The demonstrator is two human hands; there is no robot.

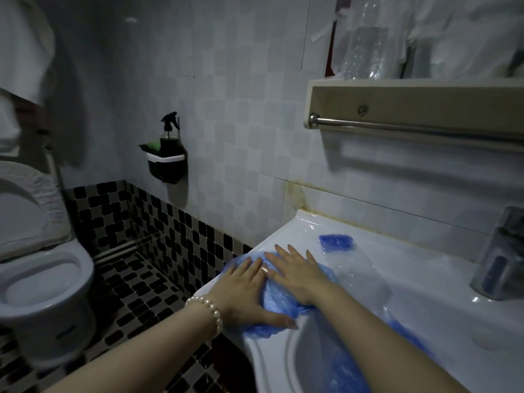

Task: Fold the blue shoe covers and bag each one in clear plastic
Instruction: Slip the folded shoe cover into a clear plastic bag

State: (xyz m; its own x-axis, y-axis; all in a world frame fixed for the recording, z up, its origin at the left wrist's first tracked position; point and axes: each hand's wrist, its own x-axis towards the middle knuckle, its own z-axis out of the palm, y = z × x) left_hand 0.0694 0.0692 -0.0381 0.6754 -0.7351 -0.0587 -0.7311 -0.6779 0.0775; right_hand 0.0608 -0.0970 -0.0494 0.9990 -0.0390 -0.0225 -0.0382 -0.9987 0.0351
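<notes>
White porcelain forms the broad rim of the sink (442, 282), which is being used as the work surface, probably because it offers a smooth, flat ledge at a convenient height. At its left corner a blue shoe cover (272, 299) is spread and pressed flat, partly hidden under both hands. More blue shoe covers (340, 367) are heaped in the basin, seemingly kept there as the waiting pile. A sheet of clear plastic (360, 275) is laid on the rim just beside the pressed cover, near enough to be reached for bagging. Further back, near the wall, a folded cover (336, 243) is seen wrapped in clear film, so at least one appears finished and set aside. The left hand (243, 290) is laid palm down with fingers straight and spread, nothing being gripped; the cover is merely weighted by it. The right hand (295, 275) is likewise flat and open on the cover, fingers extended, judged to be smoothing out air before a fold is made
</notes>
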